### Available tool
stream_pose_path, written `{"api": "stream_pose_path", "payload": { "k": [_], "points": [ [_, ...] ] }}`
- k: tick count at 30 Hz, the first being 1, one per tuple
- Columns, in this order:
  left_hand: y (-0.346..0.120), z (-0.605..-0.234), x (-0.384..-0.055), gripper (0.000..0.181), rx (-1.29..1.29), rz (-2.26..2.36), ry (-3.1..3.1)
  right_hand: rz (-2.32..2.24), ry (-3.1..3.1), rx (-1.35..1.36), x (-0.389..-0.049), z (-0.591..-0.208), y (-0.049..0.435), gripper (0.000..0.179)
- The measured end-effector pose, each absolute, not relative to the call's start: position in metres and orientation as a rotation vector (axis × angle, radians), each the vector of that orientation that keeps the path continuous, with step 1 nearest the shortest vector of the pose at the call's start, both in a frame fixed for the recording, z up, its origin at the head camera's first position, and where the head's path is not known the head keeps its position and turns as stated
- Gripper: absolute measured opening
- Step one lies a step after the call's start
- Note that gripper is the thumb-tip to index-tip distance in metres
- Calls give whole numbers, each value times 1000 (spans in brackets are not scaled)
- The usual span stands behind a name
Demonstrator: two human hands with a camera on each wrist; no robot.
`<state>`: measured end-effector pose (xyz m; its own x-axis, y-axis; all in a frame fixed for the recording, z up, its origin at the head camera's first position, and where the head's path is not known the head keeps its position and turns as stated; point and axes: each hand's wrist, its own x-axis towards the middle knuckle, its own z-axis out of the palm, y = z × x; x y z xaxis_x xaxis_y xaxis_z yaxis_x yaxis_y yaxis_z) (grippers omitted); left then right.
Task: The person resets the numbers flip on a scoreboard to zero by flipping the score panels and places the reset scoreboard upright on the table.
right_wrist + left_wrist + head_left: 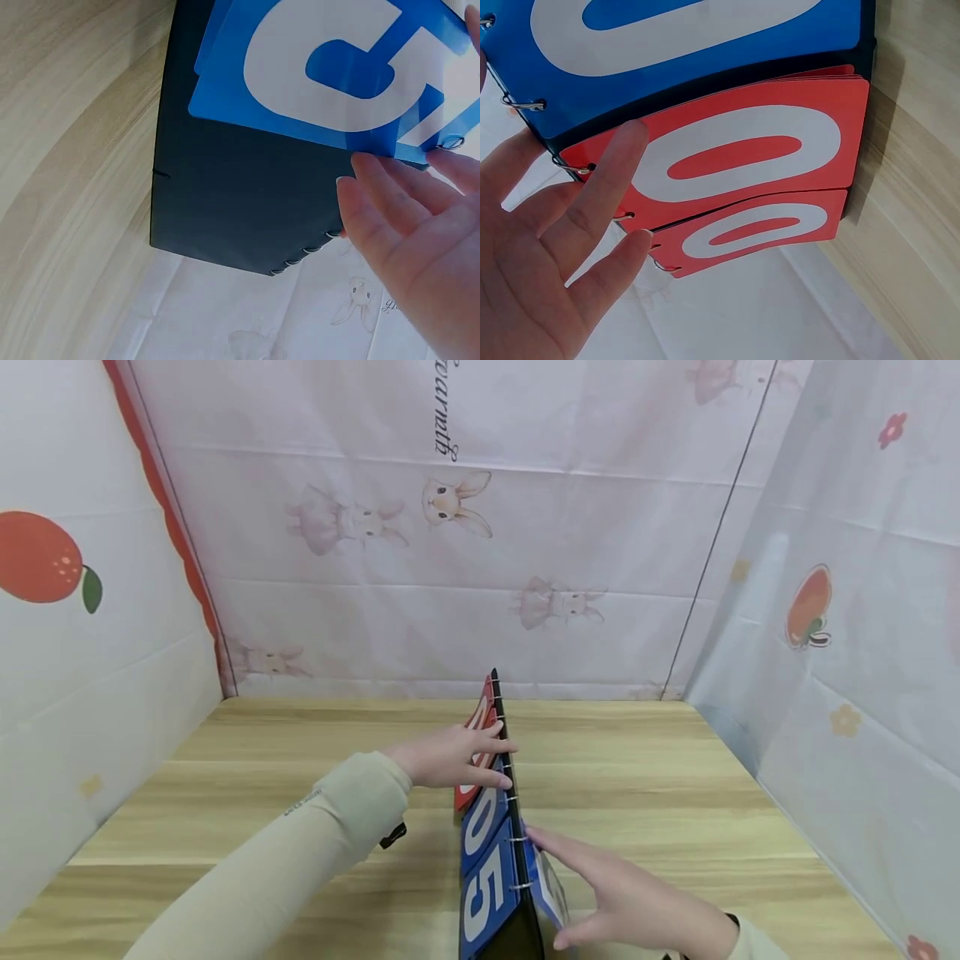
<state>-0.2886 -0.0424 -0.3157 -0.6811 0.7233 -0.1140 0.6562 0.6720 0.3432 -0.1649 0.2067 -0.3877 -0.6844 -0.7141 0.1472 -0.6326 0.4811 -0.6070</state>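
A tabletop flip scoreboard [517,827] with a black stand and ring-bound number cards stands on the wooden table. Spread over its top edge is my left hand [450,756], by the red zero cards [739,154]. One finger lies across a red card beside the rings; others go behind the edge. On the opposite side, my right hand [637,902] touches a blue card [225,101] with its fingertips, fingers fairly straight. That card hangs out from the black back panel [247,187]. Blue cards reading 0 and 5 [487,893] face left.
The wood-grain table [637,777] extends on both sides of the scoreboard. White cloth with rabbit prints [450,610] hangs behind, and printed side curtains [847,635] flank the table.
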Motion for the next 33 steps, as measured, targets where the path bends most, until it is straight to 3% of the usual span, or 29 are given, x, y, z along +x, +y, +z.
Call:
{"api": "stream_pose_path", "payload": {
  "k": [28,33],
  "points": [
    [-44,-320,-286,67,1091,432,2645,-1013,2590,-1098,-164,-394,209,81],
    [-45,-319,-285,65,1093,434,2648,-1022,2581,-1255,-167,-398,209,35]
  ]
}}
